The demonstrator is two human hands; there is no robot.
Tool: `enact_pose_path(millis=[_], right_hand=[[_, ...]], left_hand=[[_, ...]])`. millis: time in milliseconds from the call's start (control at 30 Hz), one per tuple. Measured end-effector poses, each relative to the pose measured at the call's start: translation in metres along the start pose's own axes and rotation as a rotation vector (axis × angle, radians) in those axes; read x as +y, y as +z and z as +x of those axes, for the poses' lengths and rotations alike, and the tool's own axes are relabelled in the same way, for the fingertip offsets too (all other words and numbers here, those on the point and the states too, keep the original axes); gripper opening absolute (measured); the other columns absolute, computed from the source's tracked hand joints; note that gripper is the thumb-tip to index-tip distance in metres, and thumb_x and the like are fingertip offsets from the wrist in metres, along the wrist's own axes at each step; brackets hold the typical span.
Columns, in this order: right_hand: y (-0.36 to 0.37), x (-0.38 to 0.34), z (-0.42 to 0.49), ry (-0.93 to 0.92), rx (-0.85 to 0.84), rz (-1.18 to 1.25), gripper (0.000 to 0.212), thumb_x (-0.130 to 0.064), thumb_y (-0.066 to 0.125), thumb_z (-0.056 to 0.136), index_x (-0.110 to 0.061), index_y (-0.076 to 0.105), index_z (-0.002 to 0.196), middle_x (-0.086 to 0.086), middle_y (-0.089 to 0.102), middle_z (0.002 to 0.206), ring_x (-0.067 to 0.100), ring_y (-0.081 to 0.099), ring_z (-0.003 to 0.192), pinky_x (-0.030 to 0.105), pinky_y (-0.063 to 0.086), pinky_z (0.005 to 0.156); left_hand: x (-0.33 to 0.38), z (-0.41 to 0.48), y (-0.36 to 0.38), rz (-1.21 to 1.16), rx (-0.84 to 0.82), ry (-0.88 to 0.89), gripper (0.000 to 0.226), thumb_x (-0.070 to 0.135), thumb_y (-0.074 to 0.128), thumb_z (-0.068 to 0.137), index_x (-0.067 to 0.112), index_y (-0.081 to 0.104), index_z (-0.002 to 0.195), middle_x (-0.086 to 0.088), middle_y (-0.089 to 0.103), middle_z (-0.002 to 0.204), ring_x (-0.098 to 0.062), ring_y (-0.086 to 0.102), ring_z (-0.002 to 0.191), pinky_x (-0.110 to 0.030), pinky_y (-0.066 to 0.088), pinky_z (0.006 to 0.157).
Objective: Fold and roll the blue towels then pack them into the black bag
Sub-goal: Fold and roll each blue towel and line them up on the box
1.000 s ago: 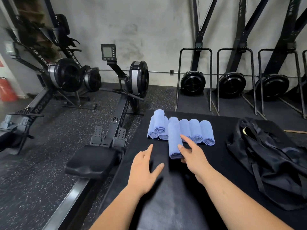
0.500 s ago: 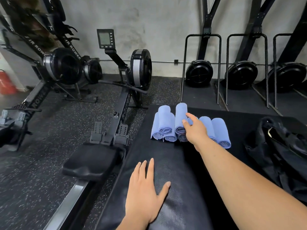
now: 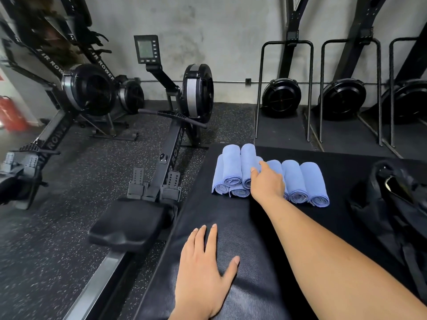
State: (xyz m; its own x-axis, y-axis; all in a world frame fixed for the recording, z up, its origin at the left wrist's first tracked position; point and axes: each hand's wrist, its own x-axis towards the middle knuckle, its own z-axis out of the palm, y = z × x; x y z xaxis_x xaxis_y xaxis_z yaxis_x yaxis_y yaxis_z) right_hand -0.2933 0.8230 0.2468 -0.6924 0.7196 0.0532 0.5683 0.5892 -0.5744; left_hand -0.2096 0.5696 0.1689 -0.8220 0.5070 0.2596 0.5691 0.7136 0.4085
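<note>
Now, our left hand [image 3: 203, 262]: we keep it flat on the tabletop [image 3: 231, 211], fingers spread, holding nothing, well to the near side of the towels
Our right hand [image 3: 268, 183]: it rests on the towels, fingers stretched out and touching an upper roll, not curled round it
Our blue towels [image 3: 300, 181]: rolled, in a row on the tabletop, two rolls stacked on the row's left end
Our black bag [image 3: 392, 204]: slumped on the tabletop, right of the towels, apart from them
One rowing machine [image 3: 175, 135]: on the floor, left of the towels
</note>
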Motion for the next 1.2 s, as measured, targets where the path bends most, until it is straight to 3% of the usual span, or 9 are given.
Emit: enact_pose_path(millis=[100, 233, 367, 500, 600, 800, 1033, 1200], right_hand=[[-0.003, 0.001, -0.002, -0.007, -0.023, -0.041, 0.047, -0.047, 0.033, 0.109, -0.034, 0.046, 0.153, 0.010, 0.063, 0.137, 0.037, 0.046, 0.133, 0.047, 0.042, 0.106], [-0.011, 0.001, -0.005, -0.009, -0.003, -0.207, 0.043, -0.049, 0.035, 0.109, -0.035, 0.056, 0.143, 0.012, 0.053, 0.142, 0.034, 0.040, 0.131, 0.045, 0.039, 0.104], [-0.021, 0.001, -0.006, 0.002, -0.085, -0.199, 0.050, -0.056, 0.032, 0.107, -0.041, 0.045, 0.154, 0.013, 0.042, 0.154, 0.036, 0.035, 0.138, 0.047, 0.036, 0.109], [-0.031, 0.001, -0.021, -0.045, -0.146, -0.241, 0.055, -0.060, 0.032, 0.106, -0.042, 0.034, 0.159, 0.014, 0.038, 0.156, 0.038, 0.034, 0.140, 0.049, 0.036, 0.110], [-0.040, 0.003, -0.038, -0.092, -0.161, -0.264, 0.058, -0.063, 0.035, 0.105, -0.043, 0.031, 0.159, 0.013, 0.038, 0.154, 0.038, 0.035, 0.139, 0.049, 0.038, 0.108], [-0.061, 0.009, -0.090, -0.164, -0.194, -0.247, 0.063, -0.065, 0.040, 0.104, -0.045, 0.026, 0.162, 0.013, 0.034, 0.159, 0.040, 0.029, 0.146, 0.051, 0.034, 0.114], [-0.065, 0.013, -0.153, -0.287, -0.285, -0.180, 0.067, -0.066, 0.044, 0.101, -0.047, 0.023, 0.162, 0.010, 0.036, 0.157, 0.038, 0.030, 0.144, 0.053, 0.036, 0.116], [-0.058, -0.002, -0.207, -0.417, -0.373, -0.176, 0.066, -0.063, 0.047, 0.102, -0.049, 0.022, 0.161, 0.005, 0.038, 0.148, 0.030, 0.040, 0.131, 0.048, 0.043, 0.110]], left_hand=[[0.001, -0.005, -0.001, 0.046, 0.006, -0.006, 0.091, 0.086, 0.027, 0.093, 0.033, 0.017, 0.167, 0.005, 0.025, 0.169, -0.018, 0.011, 0.160, -0.038, 0.018, 0.129], [0.001, -0.008, 0.000, 0.056, 0.018, 0.001, 0.091, 0.086, 0.023, 0.094, 0.034, 0.012, 0.167, 0.006, 0.018, 0.172, -0.017, 0.004, 0.161, -0.035, 0.011, 0.130], [0.002, -0.011, -0.001, 0.072, 0.034, -0.016, 0.089, 0.085, 0.026, 0.094, 0.034, 0.017, 0.167, 0.004, 0.022, 0.172, -0.019, 0.008, 0.161, -0.036, 0.013, 0.130], [0.004, -0.014, -0.005, 0.078, 0.019, -0.027, 0.091, 0.086, 0.022, 0.093, 0.034, 0.010, 0.168, 0.004, 0.016, 0.173, -0.019, 0.003, 0.161, -0.035, 0.008, 0.131], [0.005, -0.015, -0.006, 0.011, 0.031, -0.021, 0.091, 0.085, 0.027, 0.094, 0.033, 0.012, 0.168, 0.007, 0.022, 0.170, -0.017, 0.010, 0.159, -0.035, 0.013, 0.130], [0.005, -0.019, -0.020, -0.084, 0.116, 0.101, 0.080, 0.069, 0.049, 0.099, 0.023, 0.033, 0.163, 0.008, 0.046, 0.153, -0.014, 0.040, 0.144, -0.033, 0.031, 0.122], [-0.001, -0.055, -0.033, -0.102, 0.139, 0.069, 0.077, 0.064, 0.049, 0.100, 0.021, 0.035, 0.162, 0.005, 0.048, 0.150, -0.017, 0.042, 0.141, -0.036, 0.035, 0.119], [-0.025, -0.109, -0.048, -0.049, 0.129, 0.025, 0.080, 0.069, 0.045, 0.099, 0.021, 0.035, 0.162, 0.004, 0.047, 0.152, -0.016, 0.039, 0.142, -0.035, 0.033, 0.120]])
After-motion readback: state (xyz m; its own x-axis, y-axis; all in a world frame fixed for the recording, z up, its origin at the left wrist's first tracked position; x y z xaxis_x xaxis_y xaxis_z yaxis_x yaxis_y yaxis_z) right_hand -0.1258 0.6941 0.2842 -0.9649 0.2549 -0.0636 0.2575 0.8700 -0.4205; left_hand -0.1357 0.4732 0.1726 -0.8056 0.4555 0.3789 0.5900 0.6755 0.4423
